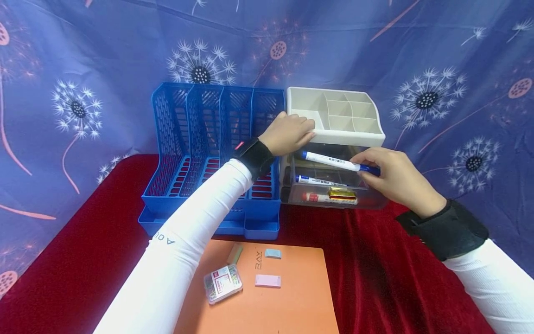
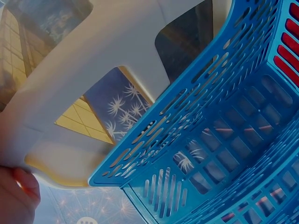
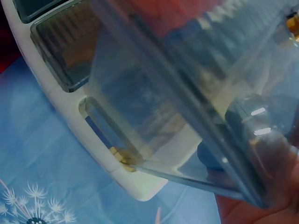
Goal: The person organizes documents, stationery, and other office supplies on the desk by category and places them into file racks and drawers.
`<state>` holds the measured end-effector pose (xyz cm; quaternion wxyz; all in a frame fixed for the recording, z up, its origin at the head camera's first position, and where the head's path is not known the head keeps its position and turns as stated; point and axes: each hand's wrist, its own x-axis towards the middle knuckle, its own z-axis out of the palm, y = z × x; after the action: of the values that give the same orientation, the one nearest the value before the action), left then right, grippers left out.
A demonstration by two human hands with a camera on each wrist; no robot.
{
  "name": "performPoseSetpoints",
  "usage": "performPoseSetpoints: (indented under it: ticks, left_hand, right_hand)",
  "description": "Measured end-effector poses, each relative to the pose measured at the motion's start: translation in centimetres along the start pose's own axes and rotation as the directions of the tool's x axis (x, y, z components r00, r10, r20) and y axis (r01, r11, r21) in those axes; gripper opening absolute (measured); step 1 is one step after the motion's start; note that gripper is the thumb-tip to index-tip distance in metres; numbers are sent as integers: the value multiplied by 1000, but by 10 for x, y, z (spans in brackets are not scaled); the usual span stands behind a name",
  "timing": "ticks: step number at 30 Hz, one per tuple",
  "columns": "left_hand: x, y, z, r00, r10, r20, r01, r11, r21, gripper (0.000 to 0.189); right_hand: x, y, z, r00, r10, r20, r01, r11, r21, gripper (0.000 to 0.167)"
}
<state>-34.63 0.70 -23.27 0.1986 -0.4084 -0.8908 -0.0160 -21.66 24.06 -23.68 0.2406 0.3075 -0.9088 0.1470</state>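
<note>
At three o'clock from centre, over the opened drawer, a white marker is pinched near its blue cap by the right hand, leaving its body free, while at one o'clock the white organizer is gripped by the left hand, seemingly for steadiness

Two markers, three blocks, one box, one rack, one drawer unit, perhaps one tube.

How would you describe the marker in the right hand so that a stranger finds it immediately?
Right of the blue file rack stands a white organizer with a clear drawer pulled out. Over it, the right hand pinches a white marker with blue ends. Unlike the similar marker inside the drawer, it is held.
</note>
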Motion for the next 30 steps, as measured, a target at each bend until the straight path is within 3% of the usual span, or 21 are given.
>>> performPoseSetpoints:
  ticks: [12,20,30]
  left_hand:
    - [0,0,-1,1000,6,-16,-6,1000,-7,31]
    - [-2,-1,2,1000,11,-28,-12,1000,-18,29]
    - [-3,-2,2,999,15,-37,-16,1000,-13,30]
  right_hand:
    - [11,3,5,990,0,144,1,1000,-6,21]
    - [17,3,4,951,64,304,-66,998,-3,24]
    - [25,3,7,927,53,373,-63,998,15,22]
